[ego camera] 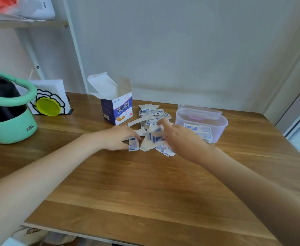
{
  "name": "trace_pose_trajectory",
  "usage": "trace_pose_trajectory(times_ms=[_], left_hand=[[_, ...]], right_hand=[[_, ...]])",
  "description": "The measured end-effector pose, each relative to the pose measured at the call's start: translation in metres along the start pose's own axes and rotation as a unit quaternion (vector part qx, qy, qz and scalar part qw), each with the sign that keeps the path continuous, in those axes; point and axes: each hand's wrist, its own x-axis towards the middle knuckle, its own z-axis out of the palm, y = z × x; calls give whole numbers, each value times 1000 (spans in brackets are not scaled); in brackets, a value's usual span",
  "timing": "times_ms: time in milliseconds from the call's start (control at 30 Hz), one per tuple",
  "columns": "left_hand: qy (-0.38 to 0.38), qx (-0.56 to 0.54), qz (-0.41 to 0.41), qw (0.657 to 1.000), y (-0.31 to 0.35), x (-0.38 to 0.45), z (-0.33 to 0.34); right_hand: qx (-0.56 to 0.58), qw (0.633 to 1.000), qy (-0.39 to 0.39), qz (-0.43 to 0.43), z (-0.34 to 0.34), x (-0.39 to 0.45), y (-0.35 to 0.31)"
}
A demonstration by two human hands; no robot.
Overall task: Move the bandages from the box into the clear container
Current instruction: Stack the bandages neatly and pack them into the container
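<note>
The bandage box (pixel 116 107) stands open on the wooden table (pixel 145 183), flaps up. A pile of wrapped bandages (pixel 151 116) lies loose between the box and the clear container (pixel 201 123), which holds a few bandages inside. My left hand (pixel 118 138) rests palm down on the table at the pile's near left edge, its fingers curled over one bandage (pixel 133 145). My right hand (pixel 181 137) is above the pile's near end and holds a blurred bunch of bandages (pixel 155 137) just left of the container.
A mint-green pot with a black insert (pixel 9 114) stands at the table's left. Behind it a white card with a yellow-green lid (pixel 48 106) leans by the wall. A shelf (pixel 21 23) hangs at the upper left. The table's right edge is near a door frame.
</note>
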Motion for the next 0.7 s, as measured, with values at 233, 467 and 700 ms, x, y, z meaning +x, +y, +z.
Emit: trace_pose_trajectory(times_ms=[233,467,700], left_hand=[[75,-93,12,993,-1,4,9],[179,-14,-51,982,2,10,15],[233,-175,-127,948,-11,9,5]], right_hand=[[80,993,-87,-24,28,0,-2],[51,997,-52,17,36,18,5],[142,984,-37,103,21,25,9]])
